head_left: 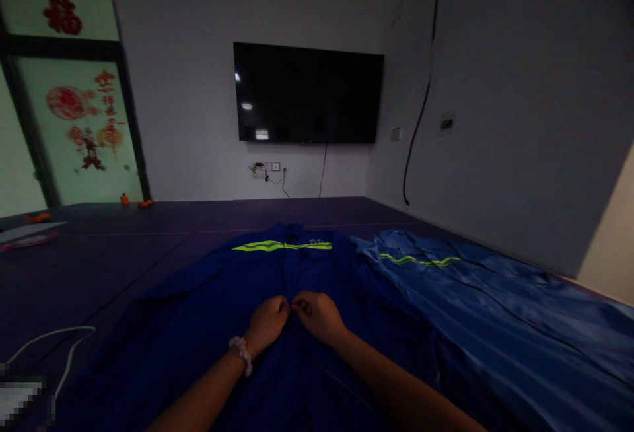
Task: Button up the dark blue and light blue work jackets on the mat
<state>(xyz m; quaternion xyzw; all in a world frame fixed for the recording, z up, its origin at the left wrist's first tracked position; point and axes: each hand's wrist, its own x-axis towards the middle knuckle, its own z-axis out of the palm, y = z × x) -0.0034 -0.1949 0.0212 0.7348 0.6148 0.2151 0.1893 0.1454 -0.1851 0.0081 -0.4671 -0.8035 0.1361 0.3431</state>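
A dark blue work jacket with a yellow-green reflective stripe across its chest lies spread out before me. Both my hands meet at its front opening, below the stripe. My left hand, with a pale scrunchie on the wrist, is closed in a pinch at the jacket's front edge. Just to its right, my right hand pinches the same front seam with thumb and forefinger. Whatever small part lies between the fingertips is too dark to make out.
A lighter blue jacket with a similar stripe lies to the right. At left on the purple surface are a white cable and small orange objects. A television hangs on the far wall; a black cable dangles at right.
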